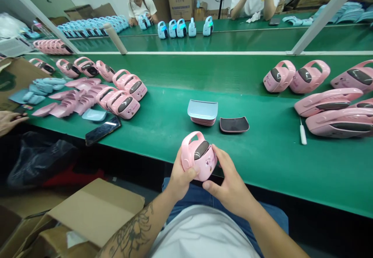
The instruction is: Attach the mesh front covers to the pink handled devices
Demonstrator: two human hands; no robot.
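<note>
Green table (175, 75), pink case (204, 166) in left grip (181, 177)

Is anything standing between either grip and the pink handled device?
Nothing visible. The left grip holds the pink handled device, and the right grip is against its other side. The dark-faced curved panel and blue-topped stack lie beyond it on the green table, clear of both.

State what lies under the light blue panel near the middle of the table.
Under the light blue panel sit several stacked pink pieces, their near edges showing. Their upper faces and the tabletop beneath are covered.
</note>
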